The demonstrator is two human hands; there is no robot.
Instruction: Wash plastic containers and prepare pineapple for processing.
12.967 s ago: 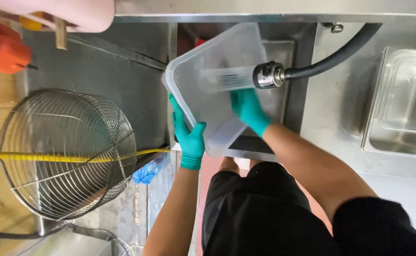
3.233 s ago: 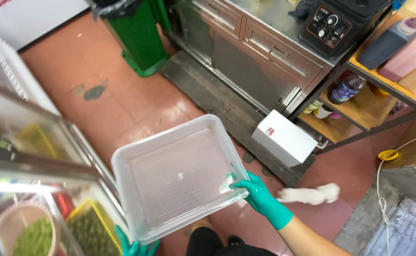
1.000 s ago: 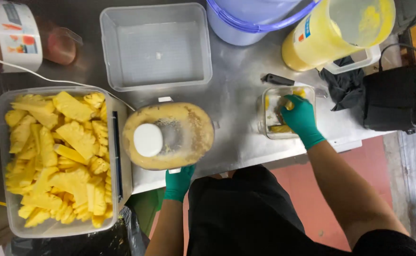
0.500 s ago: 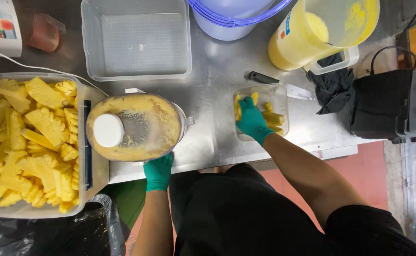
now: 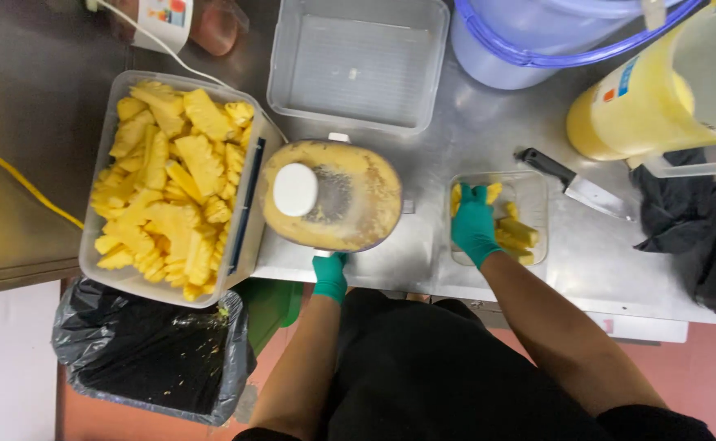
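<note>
Pineapple pieces in a small tub are gripped by the right hand; left hand clasps the blender jar.

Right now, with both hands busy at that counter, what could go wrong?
The knife lies bare beside the small container that the right hand reaches into; a careless reach could meet the blade. The big pineapple tub juts past the counter edge above the bin bag and might tip.

Left hand fingers hidden under blender jug — grip unclear.
</note>
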